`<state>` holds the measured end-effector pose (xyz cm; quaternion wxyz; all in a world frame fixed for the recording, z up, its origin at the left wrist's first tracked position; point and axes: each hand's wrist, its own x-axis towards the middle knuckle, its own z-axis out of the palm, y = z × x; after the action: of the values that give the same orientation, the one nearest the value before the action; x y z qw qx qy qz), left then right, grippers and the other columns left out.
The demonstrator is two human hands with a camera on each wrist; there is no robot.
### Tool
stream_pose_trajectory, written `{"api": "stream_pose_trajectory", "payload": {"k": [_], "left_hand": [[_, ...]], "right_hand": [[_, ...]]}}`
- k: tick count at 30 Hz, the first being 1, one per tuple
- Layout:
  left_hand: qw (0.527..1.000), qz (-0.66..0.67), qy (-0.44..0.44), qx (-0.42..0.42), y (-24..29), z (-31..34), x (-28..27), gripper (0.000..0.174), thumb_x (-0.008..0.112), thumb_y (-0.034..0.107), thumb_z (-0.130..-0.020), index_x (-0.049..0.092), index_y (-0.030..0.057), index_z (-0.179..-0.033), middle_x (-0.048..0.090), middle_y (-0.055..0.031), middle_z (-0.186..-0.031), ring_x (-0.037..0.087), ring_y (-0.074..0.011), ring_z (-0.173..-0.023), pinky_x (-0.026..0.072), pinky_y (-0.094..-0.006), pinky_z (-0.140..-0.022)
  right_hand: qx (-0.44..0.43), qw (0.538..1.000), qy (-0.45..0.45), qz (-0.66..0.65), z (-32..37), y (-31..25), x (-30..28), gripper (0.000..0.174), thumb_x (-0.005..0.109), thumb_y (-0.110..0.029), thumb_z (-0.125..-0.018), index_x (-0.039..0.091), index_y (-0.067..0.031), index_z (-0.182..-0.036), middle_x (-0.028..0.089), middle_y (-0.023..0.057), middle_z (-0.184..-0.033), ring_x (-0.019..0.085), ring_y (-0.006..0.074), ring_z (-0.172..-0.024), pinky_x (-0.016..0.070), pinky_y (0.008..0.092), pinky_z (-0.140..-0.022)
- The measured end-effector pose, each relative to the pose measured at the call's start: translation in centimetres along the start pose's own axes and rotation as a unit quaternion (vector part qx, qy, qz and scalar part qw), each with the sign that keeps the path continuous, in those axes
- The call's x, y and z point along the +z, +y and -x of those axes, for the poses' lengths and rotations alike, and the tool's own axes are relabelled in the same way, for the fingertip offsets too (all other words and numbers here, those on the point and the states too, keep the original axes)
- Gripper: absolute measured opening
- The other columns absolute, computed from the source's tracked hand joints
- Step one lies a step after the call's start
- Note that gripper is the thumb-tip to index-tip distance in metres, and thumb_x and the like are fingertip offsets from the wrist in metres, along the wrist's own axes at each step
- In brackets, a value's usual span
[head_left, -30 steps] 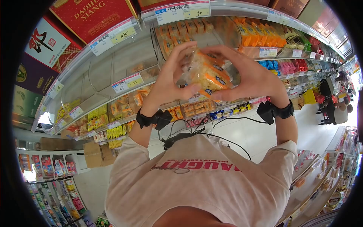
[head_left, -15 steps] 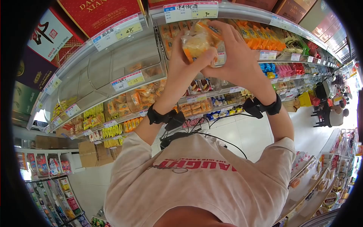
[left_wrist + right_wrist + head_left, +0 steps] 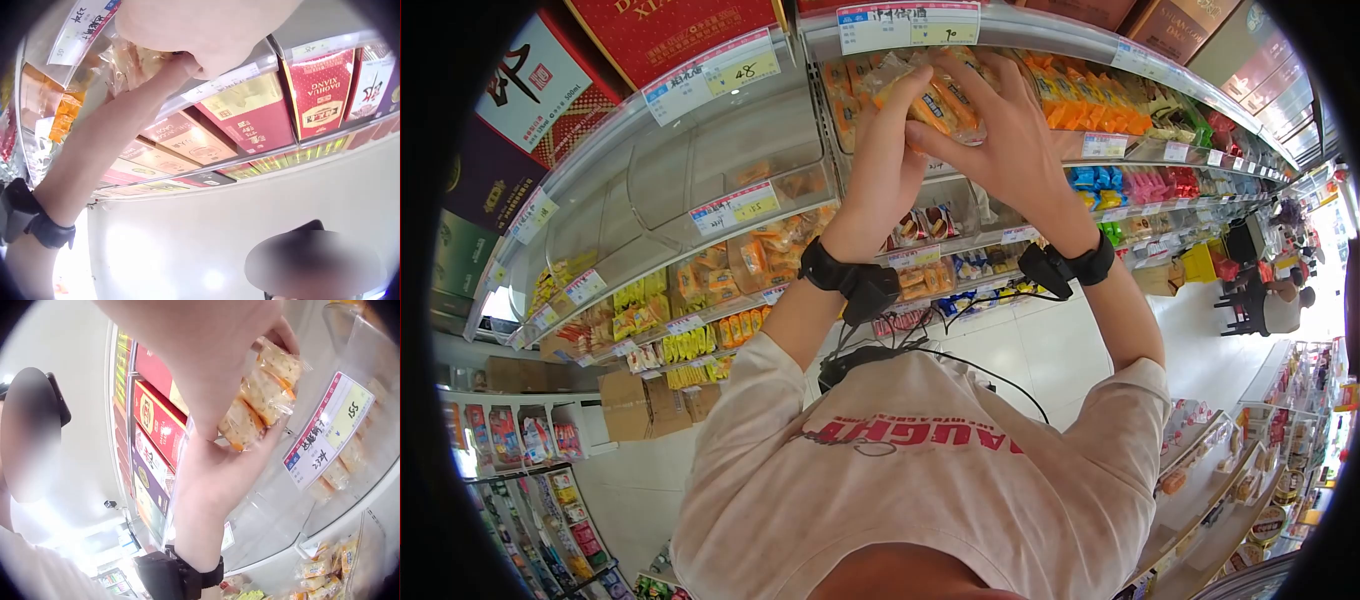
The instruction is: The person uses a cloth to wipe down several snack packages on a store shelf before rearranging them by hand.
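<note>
Between them, both hands grip a row of snack cakes in clear and orange wrappers [image 3: 945, 103], held over the upper shelf's bin. The left hand [image 3: 888, 150] has its thumb and fingers round the near left side of the row. On the right side, the right hand [image 3: 1012, 145] spreads its fingers over the top, thumb at the near edge. In the right wrist view, the pale speckled cakes [image 3: 265, 394] stand side by side, with the left hand [image 3: 219, 472] below them. Similar cakes [image 3: 840, 115] lie in the bin just behind the left hand.
A price-tagged shelf rail [image 3: 1020, 30] runs above the hands, with red gift boxes [image 3: 670, 35] over it. Orange packets [image 3: 1085, 95] fill the bin to the right. Clear dividers and a price tag [image 3: 737, 207] are at left; lower shelves hold more packets [image 3: 775, 250].
Both hands have moved forward and up with the cakes, from in front of the shelf to over the bin. The row has been turned, and the hands have come closer together.
</note>
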<state>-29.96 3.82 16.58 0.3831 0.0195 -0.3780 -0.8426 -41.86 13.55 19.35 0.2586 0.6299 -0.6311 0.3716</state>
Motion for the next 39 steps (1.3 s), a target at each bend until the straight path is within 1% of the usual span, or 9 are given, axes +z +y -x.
{"api": "stream_pose_trajectory", "payload": {"k": [5,14,21,23,25,30,33,36,39], "left_hand": [[0.997,0.063,0.011,-0.034,-0.1,-1.1,-0.8,0.033,0.065,0.024,-0.100,0.059,0.0088,-0.129,0.064,-0.0039,-0.124,0.063,-0.0163,-0.115,0.0537,-0.0354,-0.098],[1.000,-0.005,-0.024,-0.016,-0.7,-3.0,-1.0,0.037,0.067,0.027,-0.101,0.059,0.0087,-0.133,0.063,-0.0027,-0.127,0.061,-0.0151,-0.119,0.0516,-0.0334,-0.099],[0.998,-0.057,-0.036,0.012,0.0,-4.0,-0.6,0.039,0.064,0.035,-0.102,0.064,0.0069,-0.129,0.064,-0.0007,-0.121,0.060,-0.0105,-0.109,0.0483,-0.0301,-0.085],[0.984,-0.177,0.012,-0.008,-0.4,-4.4,-2.1,0.037,0.059,0.034,-0.103,0.065,0.0031,-0.123,0.066,-0.0068,-0.117,0.063,-0.0166,-0.105,0.0499,-0.0337,-0.086],[0.926,-0.376,0.008,0.009,0.4,-3.9,-2.2,0.038,0.055,0.032,-0.105,0.063,-0.0009,-0.122,0.068,-0.0137,-0.114,0.065,-0.0246,-0.107,0.0509,-0.0380,-0.090],[0.571,-0.805,-0.089,0.136,-0.6,-3.4,-5.3,0.038,0.045,0.027,-0.104,0.060,-0.0073,-0.112,0.065,-0.0269,-0.105,0.062,-0.0435,-0.108,0.0504,-0.0466,-0.094],[0.607,-0.768,-0.068,0.191,-1.8,-3.9,-5.5,0.039,0.043,0.031,-0.102,0.063,-0.0029,-0.095,0.065,-0.0245,-0.092,0.063,-0.0421,-0.091,0.0505,-0.0474,-0.082],[0.567,-0.812,-0.138,-0.025,-0.7,-4.6,-4.8,0.052,0.041,0.040,-0.101,0.062,-0.0008,-0.077,0.059,-0.0218,-0.073,0.062,-0.0375,-0.073,0.0481,-0.0467,-0.072],[0.585,-0.797,-0.138,-0.062,0.3,-4.2,-3.7,0.063,0.038,0.048,-0.100,0.056,-0.0020,-0.066,0.051,-0.0198,-0.060,0.056,-0.0339,-0.060,0.0466,-0.0463,-0.065]], "right_hand": [[0.065,0.995,-0.054,-0.059,0.2,0.4,-0.1,0.079,0.086,-0.053,-0.074,0.063,-0.0156,-0.138,0.057,0.0263,-0.122,0.064,0.0456,-0.105,0.0560,0.0500,-0.085],[0.151,0.952,-0.216,-0.158,-2.0,3.1,0.0,0.095,0.079,-0.057,-0.080,0.048,0.0018,-0.148,0.059,0.0240,-0.140,0.059,0.0350,-0.129,0.0461,0.0411,-0.106],[0.141,0.957,-0.138,-0.214,-2.5,4.4,1.6,0.089,0.078,-0.058,-0.075,0.057,0.0008,-0.139,0.067,0.0232,-0.127,0.065,0.0361,-0.119,0.0501,0.0408,-0.100],[0.138,0.954,-0.129,-0.231,-2.8,4.8,1.5,0.086,0.078,-0.056,-0.076,0.058,-0.0004,-0.138,0.067,0.0219,-0.128,0.065,0.0358,-0.119,0.0497,0.0406,-0.101],[0.144,0.960,-0.142,-0.195,-2.8,6.2,1.7,0.083,0.079,-0.051,-0.077,0.057,-0.0009,-0.140,0.066,0.0207,-0.131,0.064,0.0309,-0.121,0.0489,0.0396,-0.102],[0.079,0.988,-0.134,-0.016,-3.2,8.1,3.2,0.081,0.077,-0.053,-0.076,0.059,-0.0032,-0.138,0.067,0.0236,-0.127,0.063,0.0361,-0.118,0.0504,0.0436,-0.100],[0.109,0.971,-0.210,0.042,-4.6,7.7,3.4,0.083,0.074,-0.059,-0.075,0.060,-0.0048,-0.136,0.066,0.0244,-0.128,0.062,0.0398,-0.117,0.0507,0.0463,-0.099],[0.087,0.957,-0.238,0.141,-4.6,8.4,4.7,0.083,0.072,-0.061,-0.074,0.061,-0.0070,-0.136,0.065,0.0234,-0.131,0.062,0.0398,-0.119,0.0506,0.0474,-0.099],[0.085,0.940,-0.260,0.204,-4.3,9.1,5.9,0.084,0.072,-0.063,-0.072,0.063,-0.0076,-0.134,0.064,0.0242,-0.131,0.063,0.0376,-0.119,0.0514,0.0477,-0.100]]}}
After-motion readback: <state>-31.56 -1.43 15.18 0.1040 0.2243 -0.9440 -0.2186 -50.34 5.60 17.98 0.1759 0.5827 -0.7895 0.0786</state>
